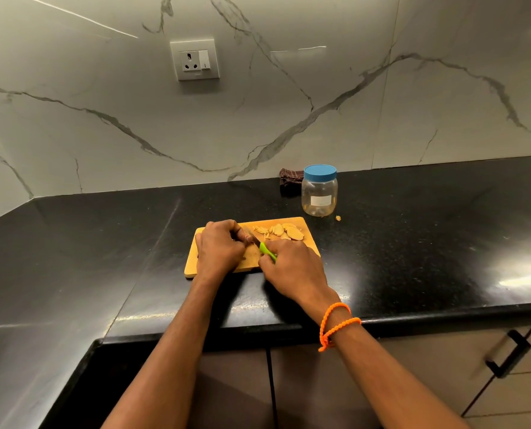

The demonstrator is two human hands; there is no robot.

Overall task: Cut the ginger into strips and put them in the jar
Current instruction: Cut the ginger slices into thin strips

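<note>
A wooden cutting board lies on the black counter. Ginger slices and thin strips are piled at its far right part. My right hand grips a green-handled knife, whose blade points up-left toward my left hand. With curled fingers, my left hand holds something down on the board beside the blade; what it holds is hidden. A clear plastic jar with a blue lid on stands behind the board to the right.
A small ginger scrap lies on the counter by the jar. A dark folded cloth sits against the marble wall behind the jar. The counter's front edge runs below my wrists, with cabinet doors and a handle beneath.
</note>
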